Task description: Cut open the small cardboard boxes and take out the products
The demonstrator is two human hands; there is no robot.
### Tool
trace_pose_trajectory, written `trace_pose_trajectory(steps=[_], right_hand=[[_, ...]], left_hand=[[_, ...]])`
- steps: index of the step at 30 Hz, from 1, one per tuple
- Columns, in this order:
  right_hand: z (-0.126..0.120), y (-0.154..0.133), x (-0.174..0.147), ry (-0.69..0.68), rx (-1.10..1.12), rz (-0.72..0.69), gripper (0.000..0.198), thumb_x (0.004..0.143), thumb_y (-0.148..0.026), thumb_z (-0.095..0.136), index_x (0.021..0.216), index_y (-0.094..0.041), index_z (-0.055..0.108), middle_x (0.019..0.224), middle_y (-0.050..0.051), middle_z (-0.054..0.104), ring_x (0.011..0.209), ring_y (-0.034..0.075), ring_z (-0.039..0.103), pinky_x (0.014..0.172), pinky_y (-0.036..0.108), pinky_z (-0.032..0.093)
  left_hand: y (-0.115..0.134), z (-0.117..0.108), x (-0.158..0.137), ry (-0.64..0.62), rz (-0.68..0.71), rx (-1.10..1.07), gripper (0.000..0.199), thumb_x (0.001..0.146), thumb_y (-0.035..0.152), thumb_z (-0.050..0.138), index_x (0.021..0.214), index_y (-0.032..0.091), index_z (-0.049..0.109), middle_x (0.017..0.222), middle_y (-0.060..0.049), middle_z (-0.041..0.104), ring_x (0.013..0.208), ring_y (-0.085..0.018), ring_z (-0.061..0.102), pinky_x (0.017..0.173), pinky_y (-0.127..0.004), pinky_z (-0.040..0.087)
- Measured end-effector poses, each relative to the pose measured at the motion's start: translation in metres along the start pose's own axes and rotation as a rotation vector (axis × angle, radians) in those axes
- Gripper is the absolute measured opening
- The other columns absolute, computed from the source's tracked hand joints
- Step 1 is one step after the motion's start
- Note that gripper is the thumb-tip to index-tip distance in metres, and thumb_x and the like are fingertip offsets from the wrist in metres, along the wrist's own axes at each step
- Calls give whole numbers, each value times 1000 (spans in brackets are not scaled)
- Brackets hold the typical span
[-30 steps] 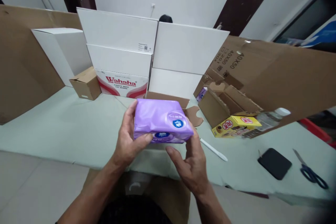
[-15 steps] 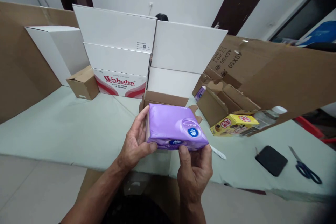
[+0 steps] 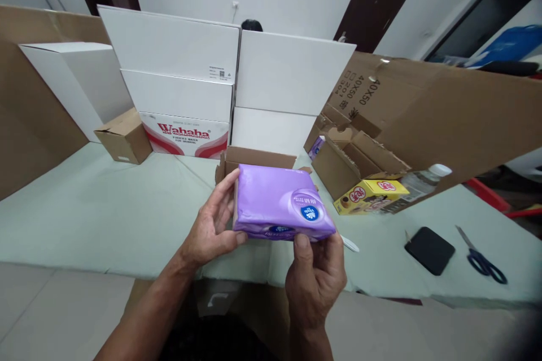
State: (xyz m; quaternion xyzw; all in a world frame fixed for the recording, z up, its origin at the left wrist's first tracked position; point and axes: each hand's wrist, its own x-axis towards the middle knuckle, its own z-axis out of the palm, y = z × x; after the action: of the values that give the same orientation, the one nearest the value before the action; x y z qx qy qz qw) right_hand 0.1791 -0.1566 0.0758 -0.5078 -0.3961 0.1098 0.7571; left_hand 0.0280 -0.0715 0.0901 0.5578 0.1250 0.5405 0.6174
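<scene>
Purple pack [image 3: 275, 197] in fingers [image 3: 226, 184], brown carton [image 3: 259, 155] behind, inside hidden

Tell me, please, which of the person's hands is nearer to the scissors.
Right. The right hand holds the near right corner of the purple pack, left of the scissors, with a black flat object between. The left hand is farther, at the pack's left end.

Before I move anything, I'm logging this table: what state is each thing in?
Purple pack: wrapped, held by left hand and right hand
Small brown carton: top looks closed
Ragged brown box: open
Bottle: cap on
Scissors: blades look closed
Black object: lying flat
Yellow box: closure unclear
Wahaha carton: upright
</scene>
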Motion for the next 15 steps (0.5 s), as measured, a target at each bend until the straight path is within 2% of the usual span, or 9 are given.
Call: trace_pose_trajectory(steps=[5, 10, 15], right_hand=[[0, 2, 0, 33, -26, -22, 41, 100, -32, 64, 140, -26, 65, 144, 10, 66, 135, 28, 61, 114, 53, 48], [-1, 0, 0, 20, -29, 23, 39, 102, -34, 59, 139, -26, 66, 146, 10, 65, 137, 29, 59, 115, 54, 46], [-2, -4, 0, -5, -6, 75, 39, 103, -35, 57, 139, -25, 67, 149, 10, 63, 140, 31, 55, 120, 59, 39]], left_hand=[[-2, 0, 4, 27, -15, -7, 93, 71, 36, 94, 154, 34, 53, 165, -9, 48, 152, -38, 44, 123, -46, 42], [-2, 1, 4, 47, -30, -18, 92, 70, 36, 94, 153, 35, 54, 163, -9, 50, 152, -40, 43, 122, -49, 42], [0, 1, 3, 25, -14, -35, 86, 74, 32, 91, 152, 39, 56, 165, -6, 49, 152, -38, 44, 122, -48, 43]])
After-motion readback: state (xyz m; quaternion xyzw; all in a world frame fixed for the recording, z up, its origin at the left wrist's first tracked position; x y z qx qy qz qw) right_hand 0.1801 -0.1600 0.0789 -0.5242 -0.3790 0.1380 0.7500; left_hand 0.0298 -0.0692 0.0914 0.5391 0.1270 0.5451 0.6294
